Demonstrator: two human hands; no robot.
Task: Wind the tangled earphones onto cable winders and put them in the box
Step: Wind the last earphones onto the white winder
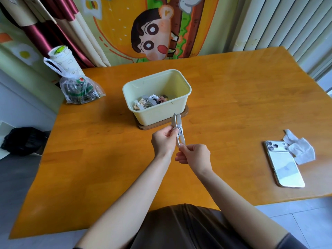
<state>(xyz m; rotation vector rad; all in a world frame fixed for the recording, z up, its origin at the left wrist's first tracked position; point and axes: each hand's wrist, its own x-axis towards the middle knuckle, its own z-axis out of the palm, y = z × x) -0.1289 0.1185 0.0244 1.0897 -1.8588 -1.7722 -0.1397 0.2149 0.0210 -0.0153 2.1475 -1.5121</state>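
White winder (178, 131), one, held upright over the table (107, 159), just in front of the box (158, 115) and not touching it. One white earphone cable (181, 129) is wrapped round its middle.

Left hand (164, 141): fingers curled, pinching the winder at the wound middle. Right hand (195, 155): thumb and forefinger pinch the winder's lower tip, other fingers loosely curled.

One pale yellow box, open top, standing on one brown lid (186, 112). Several wound bundles (150, 101) lie inside; exact count cannot be told.

One phone (283, 164) face down near the right table edge, one crumpled tissue (300, 150) touching its far corner. One plastic bag (80, 90) at the far left corner, one cup (62, 58) behind it off the table.

Bare wood left of the hands to the left edge, also between the box and the phone. Near edge sits at the person's lap.
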